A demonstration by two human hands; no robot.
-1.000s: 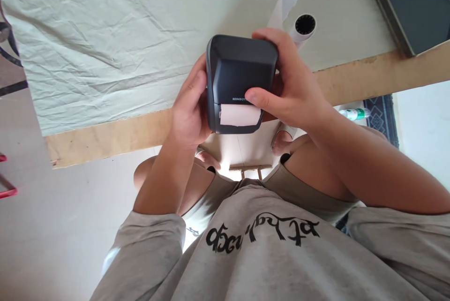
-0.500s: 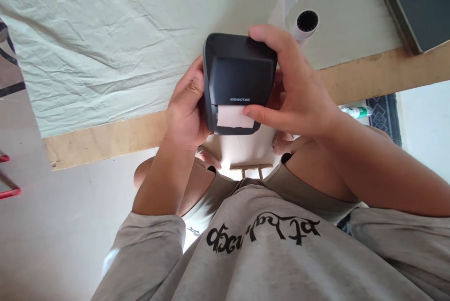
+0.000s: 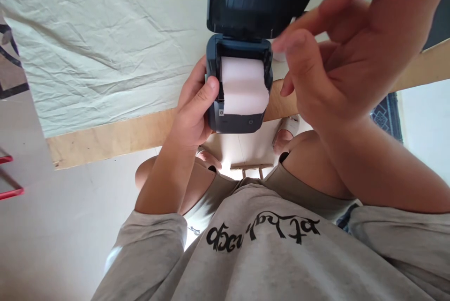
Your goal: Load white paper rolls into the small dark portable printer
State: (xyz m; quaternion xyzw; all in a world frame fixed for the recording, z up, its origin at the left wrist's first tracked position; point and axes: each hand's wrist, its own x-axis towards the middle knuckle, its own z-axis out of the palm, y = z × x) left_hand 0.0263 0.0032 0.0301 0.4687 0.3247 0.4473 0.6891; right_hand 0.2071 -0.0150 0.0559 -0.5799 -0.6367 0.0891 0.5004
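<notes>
"Pale green cloth (image 3: 105, 48) spread out, wrinkled at left; bare wooden board (image 3: 112, 139) along its near edge. Where's the subject?"

"Label printer (image 3: 234, 124), dark casing, held up over that board, near the middle of the view. Lid (image 3: 263, 3) swung up and back, inner side showing."

"Contents?"

"White paper roll (image 3: 244, 85) in the bay, free end lying toward the near rim, right edge uneven. Small power symbol (image 3: 251, 122) on the casing, just below the paper."

"Left hand (image 3: 195, 109)?"

"Wrapped round the printer's left side, thumb over the rim beside the paper."

"And the right hand (image 3: 351, 57)?"

"Raised at the printer's right, fingers part bent, tips close by the hinge and the lid's edge. Slightly blurred. Cannot tell whether it grips the lid or only sits near it."

"Farther out?"

"Grey T-shirt (image 3: 263, 268) with black lettering, olive shorts (image 3: 302, 184). Past the lap, on the floor side of the board: sandalled right foot (image 3: 286, 133) and a thin wooden bar (image 3: 251, 167). Dark blue patterned rug (image 3: 386, 116) beyond the right forearm."

"Margins?"

"Red frame (image 3: 12, 193) far left, cut off, over pale floor (image 3: 77, 212). Dark flat object (image 3: 438, 24) far right, partly behind the right hand; too hidden to name."
</notes>
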